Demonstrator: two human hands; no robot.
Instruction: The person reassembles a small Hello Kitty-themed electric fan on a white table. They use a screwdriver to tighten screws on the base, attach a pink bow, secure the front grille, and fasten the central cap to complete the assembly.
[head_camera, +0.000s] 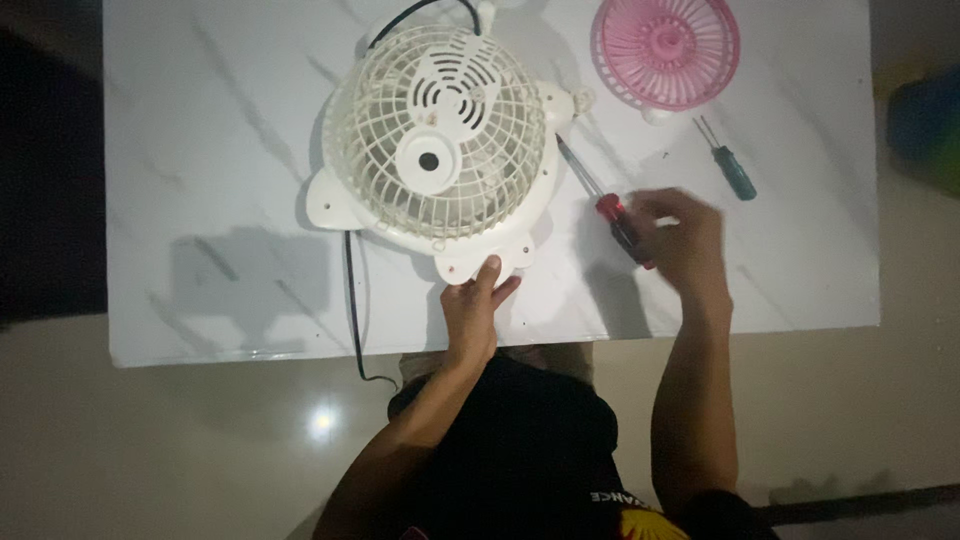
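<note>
We see a white marbled surface (200, 150), on it our white fan housing (440, 140) with black cord (352, 290), pink fan grille (666, 50), red-handled screwdriver (610, 212), green-handled screwdriver (735, 170)

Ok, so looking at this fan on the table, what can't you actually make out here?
All in the head view:
- Right hand: motion-blurred, so its grip on the red-handled screwdriver is unclear.
- White fan: blades hidden behind the grille.
- Black cord: drops past the table edge, its end lost in shadow.
- Pink grille: its top cut off by the frame edge.
- Left hand: fingertips on the fan's base tab.
</note>
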